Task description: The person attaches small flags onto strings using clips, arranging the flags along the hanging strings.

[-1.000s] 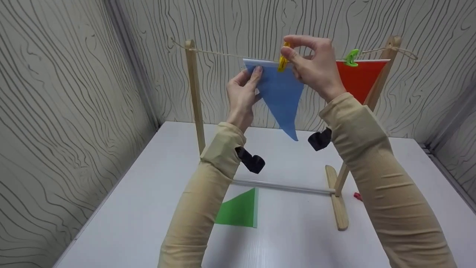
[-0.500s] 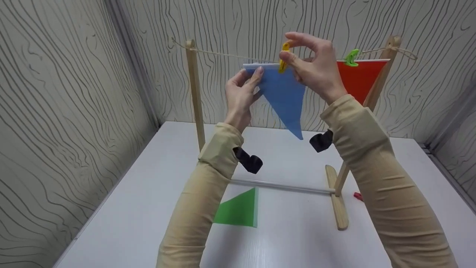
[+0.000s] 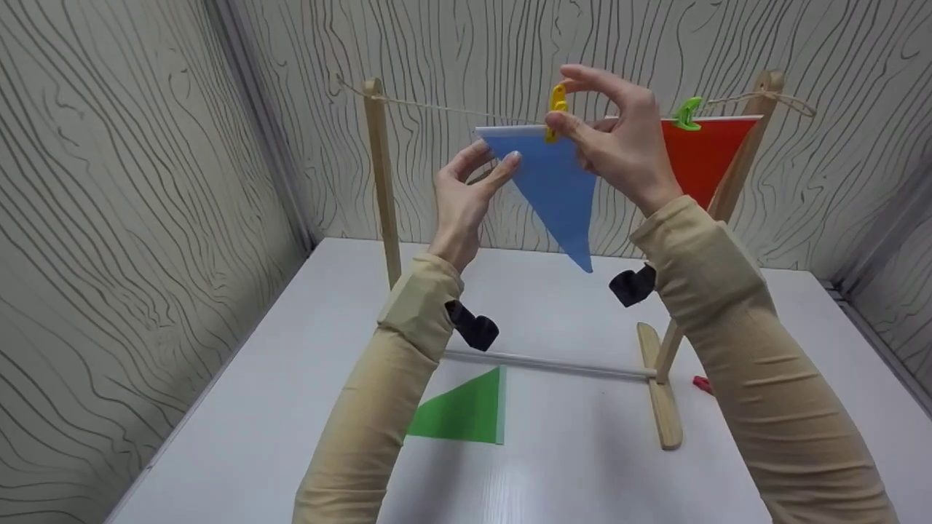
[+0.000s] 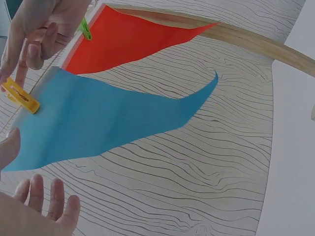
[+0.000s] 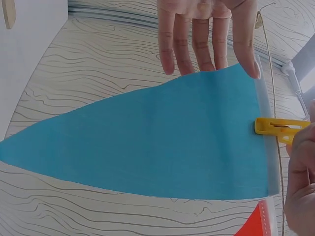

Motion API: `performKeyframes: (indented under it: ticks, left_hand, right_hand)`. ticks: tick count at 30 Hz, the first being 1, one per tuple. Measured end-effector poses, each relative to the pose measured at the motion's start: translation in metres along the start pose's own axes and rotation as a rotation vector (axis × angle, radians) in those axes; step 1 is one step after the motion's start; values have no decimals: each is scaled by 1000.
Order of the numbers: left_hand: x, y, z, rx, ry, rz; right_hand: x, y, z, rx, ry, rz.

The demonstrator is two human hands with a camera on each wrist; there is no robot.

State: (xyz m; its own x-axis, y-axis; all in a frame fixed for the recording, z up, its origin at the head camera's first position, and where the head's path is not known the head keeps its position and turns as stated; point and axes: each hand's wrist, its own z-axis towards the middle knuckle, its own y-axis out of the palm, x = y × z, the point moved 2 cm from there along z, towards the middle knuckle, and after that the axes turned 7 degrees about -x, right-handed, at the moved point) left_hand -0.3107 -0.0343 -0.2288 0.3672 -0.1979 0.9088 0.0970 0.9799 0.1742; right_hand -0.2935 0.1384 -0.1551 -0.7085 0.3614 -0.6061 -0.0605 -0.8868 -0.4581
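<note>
A blue pennant (image 3: 557, 189) with a white top strip hangs from the twine (image 3: 440, 108), a yellow clothespin (image 3: 558, 96) clamped on its top edge. My right hand (image 3: 628, 138) pinches that clothespin between thumb and index finger. At the pennant's left corner is my left hand (image 3: 460, 207). Its thumb is in front of the cloth and its fingers (image 4: 56, 194) spread behind it, looking loose. Whether the left fingers still touch the cloth is hard to tell. To the right, a red pennant (image 3: 703, 160) hangs from a green clothespin (image 3: 686, 115).
Wooden posts (image 3: 382, 175) carry the twine at both ends, joined low down by a white rod (image 3: 553, 362). A green pennant (image 3: 466, 411) lies on the white table (image 3: 568, 473). Partly behind my right sleeve lies a small red object (image 3: 702, 384). A patterned wall stands behind.
The blue pennant's left corner has dropped slightly. My left hand has loosened and shifted down and left, its thumb lifting off the strip. The right thumb has slid lower on the yellow clothespin.
</note>
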Motion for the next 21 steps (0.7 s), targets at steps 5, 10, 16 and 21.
performKeyframes:
  ticks: [5, 10, 16, 21]
  left_hand:
    - [-10, -6, -6, 1, -42, 67]
    - [-23, -12, -14, -9, -79, 145]
    - [-42, -19, -26, -29, -100, 229]
    - [-62, -25, -36, -66, -151, 289]
  right_hand:
    - [3, 1, -5, 63, -48, -32]
    - [7, 0, -12, 115, -89, -25]
    - [13, 0, -29, 158, -96, 6]
    - [19, 2, -50, 220, -143, 43]
